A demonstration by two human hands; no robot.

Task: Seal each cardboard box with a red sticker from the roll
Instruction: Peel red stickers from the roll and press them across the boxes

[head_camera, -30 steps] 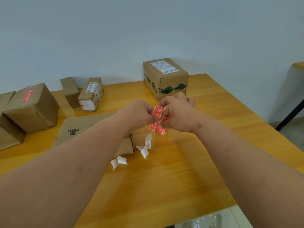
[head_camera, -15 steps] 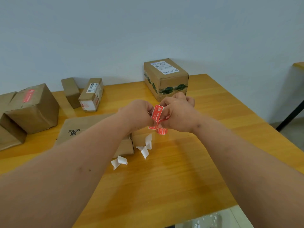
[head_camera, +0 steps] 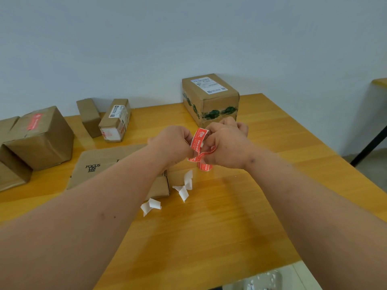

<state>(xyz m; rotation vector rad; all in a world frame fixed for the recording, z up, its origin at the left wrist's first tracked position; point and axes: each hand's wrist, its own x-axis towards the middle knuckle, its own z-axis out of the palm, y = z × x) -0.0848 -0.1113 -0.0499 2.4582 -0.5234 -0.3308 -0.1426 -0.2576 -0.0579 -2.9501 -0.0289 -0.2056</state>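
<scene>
Red printed sticker strip (head_camera: pixel 198 141) is pinched between our hands above the yellow wooden worktop (head_camera: pixel 209 227): left hand (head_camera: pixel 170 143) grips its edge, right hand (head_camera: pixel 225 145) clasps the roll, likely peeling one free. Brown cardboard boxes wait beyond, the nearest (head_camera: pixel 210 99) just behind our hands.

The hands (head_camera: pixel 201 147) hide most of the sticker roll (head_camera: pixel 204 164); its print looks too small to read.
</scene>
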